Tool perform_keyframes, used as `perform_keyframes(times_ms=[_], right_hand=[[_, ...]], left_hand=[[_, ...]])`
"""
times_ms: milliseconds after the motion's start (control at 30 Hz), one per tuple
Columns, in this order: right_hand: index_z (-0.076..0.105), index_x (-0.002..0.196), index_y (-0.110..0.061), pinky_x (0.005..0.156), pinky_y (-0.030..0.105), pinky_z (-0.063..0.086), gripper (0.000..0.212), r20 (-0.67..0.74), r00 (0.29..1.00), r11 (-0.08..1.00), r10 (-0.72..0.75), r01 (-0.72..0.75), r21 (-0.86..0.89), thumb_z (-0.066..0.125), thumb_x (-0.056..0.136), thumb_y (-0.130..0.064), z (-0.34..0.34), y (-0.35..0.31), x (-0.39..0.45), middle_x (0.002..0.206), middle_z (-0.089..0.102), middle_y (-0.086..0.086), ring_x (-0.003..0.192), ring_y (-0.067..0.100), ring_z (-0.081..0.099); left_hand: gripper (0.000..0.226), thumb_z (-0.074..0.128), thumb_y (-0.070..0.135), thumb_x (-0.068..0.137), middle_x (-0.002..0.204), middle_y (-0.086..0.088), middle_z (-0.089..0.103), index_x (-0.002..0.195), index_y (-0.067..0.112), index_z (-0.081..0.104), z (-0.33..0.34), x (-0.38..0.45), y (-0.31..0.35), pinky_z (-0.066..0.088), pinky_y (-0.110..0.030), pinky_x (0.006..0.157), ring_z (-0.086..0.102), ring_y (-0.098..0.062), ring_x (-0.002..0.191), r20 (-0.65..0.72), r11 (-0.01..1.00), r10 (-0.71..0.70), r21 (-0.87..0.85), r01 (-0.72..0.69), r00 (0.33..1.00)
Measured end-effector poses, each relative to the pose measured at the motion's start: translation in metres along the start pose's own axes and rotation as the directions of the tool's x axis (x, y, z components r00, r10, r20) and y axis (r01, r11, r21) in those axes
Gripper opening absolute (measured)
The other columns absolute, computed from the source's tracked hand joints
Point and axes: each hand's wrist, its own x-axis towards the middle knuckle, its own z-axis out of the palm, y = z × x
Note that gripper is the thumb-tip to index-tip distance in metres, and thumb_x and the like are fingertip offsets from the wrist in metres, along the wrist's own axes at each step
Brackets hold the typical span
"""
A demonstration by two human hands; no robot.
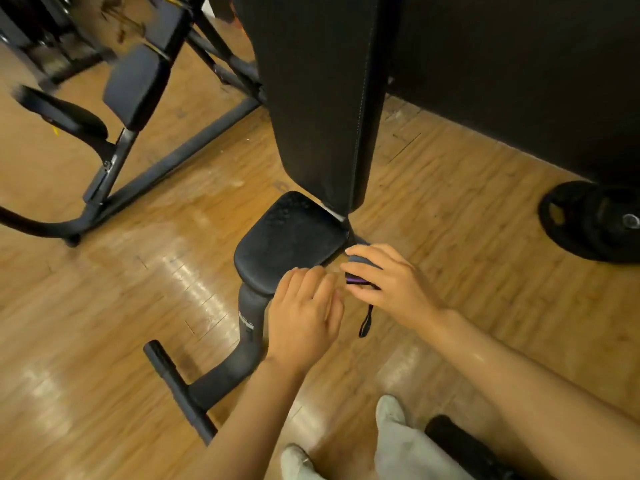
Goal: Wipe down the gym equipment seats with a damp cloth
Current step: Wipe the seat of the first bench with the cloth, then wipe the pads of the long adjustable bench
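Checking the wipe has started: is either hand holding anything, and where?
The right hand grips a bunched grey-purple cloth around its middle; the left hand holds nothing.

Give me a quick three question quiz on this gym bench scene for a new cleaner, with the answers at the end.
1. True or false: the right hand holds a bunched grey and purple cloth.
2. Which is nearest the left hand? A) the weight plates B) the front edge of the bench seat C) the other machine at the upper left
3. Fill in: the seat's surface shows a patch of ______ near the backrest.

Key: 1 true; 2 B; 3 droplets, which look like moisture.
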Motion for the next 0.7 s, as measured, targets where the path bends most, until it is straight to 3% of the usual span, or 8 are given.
perform_keyframes(times_ms=[133,300,467,700], right_hand=[[0.078,0.106,-0.013,0.079,0.038,0.057,0.029,-0.093,0.980,0.985,0.174,-0.172,0.028,0.066,0.089,-0.033,-0.056,0.005,-0.024,0.121,0.068,0.004,0.103,0.024,0.064],[0.075,0.115,-0.013,0.089,0.025,0.051,0.036,-0.180,0.923,0.940,0.341,-0.341,0.028,0.062,0.093,-0.039,-0.121,0.025,-0.065,0.129,0.064,0.002,0.112,0.018,0.059],[0.073,0.116,-0.006,0.097,0.023,0.047,0.036,-0.250,0.926,0.922,0.282,-0.334,-0.197,0.057,0.100,-0.034,-0.175,0.055,-0.101,0.131,0.062,0.011,0.112,0.027,0.059],[0.076,0.108,-0.005,0.103,0.022,0.043,0.034,-0.425,0.798,0.783,0.426,-0.561,-0.268,0.066,0.093,-0.033,-0.217,0.100,-0.142,0.124,0.066,0.013,0.104,0.029,0.065]], left_hand=[[0.022,0.062,0.018,0.093,0.112,-0.006,0.067,0.111,0.009,0.071,0.006,0.024,0.042,0.044,-0.043,0.104,0.063,-0.026,0.103,0.044,0.992,0.112,-0.069,-0.109,0.993],[0.031,0.060,0.023,0.096,0.128,-0.008,0.065,0.123,0.010,0.068,0.027,0.051,0.099,0.046,-0.047,0.104,0.059,-0.028,0.122,0.095,0.950,0.254,-0.213,-0.229,0.963],[0.028,0.064,0.019,0.093,0.125,-0.009,0.066,0.118,0.008,0.071,0.051,0.091,0.151,0.045,-0.042,0.106,0.060,-0.026,0.119,0.041,0.870,0.412,-0.313,-0.380,0.910],[0.026,0.066,0.016,0.090,0.120,-0.009,0.067,0.114,0.007,0.072,0.116,0.163,0.210,0.046,-0.040,0.104,0.061,-0.025,0.113,-0.007,0.661,0.643,-0.499,-0.560,0.765]])
